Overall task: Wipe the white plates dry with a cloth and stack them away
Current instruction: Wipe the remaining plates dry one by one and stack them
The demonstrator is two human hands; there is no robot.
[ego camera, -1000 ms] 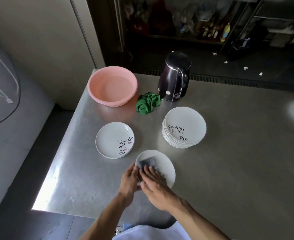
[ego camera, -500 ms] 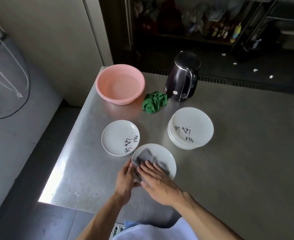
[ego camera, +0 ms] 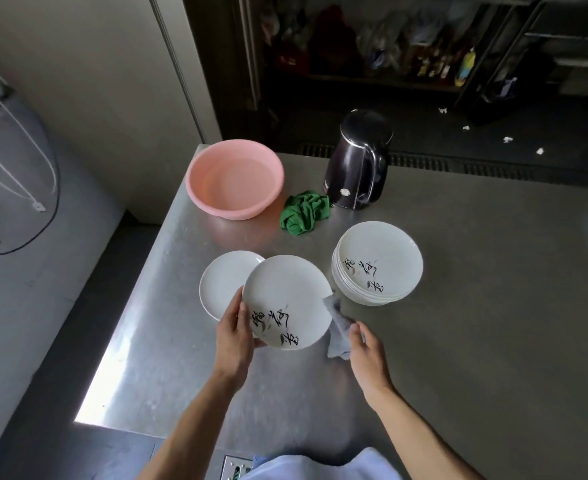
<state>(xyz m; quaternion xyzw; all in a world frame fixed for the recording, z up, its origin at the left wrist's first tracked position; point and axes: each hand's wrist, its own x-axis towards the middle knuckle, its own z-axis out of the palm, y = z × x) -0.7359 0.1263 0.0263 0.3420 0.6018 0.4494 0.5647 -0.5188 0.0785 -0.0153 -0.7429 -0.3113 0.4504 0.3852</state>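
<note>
My left hand [ego camera: 234, 332] grips the near left rim of a white plate [ego camera: 287, 299] with black writing and holds it lifted and tilted above the steel table [ego camera: 476, 323]. The lifted plate overlaps a second white plate [ego camera: 225, 282] that lies flat on the table to its left. My right hand [ego camera: 367, 355] pinches a grey cloth [ego camera: 339, 332] just right of the lifted plate; the cloth hangs down to the table. A stack of several white plates [ego camera: 377, 263] stands to the right.
A pink basin [ego camera: 234, 178] sits at the table's far left corner. A crumpled green cloth [ego camera: 304, 213] lies beside a dark kettle [ego camera: 358, 161]. The table's left edge drops to the floor.
The wiping has stopped. My left hand has lifted the plate off the table and moved it left over the flat plate. My right hand has pulled the grey cloth off to the right.
</note>
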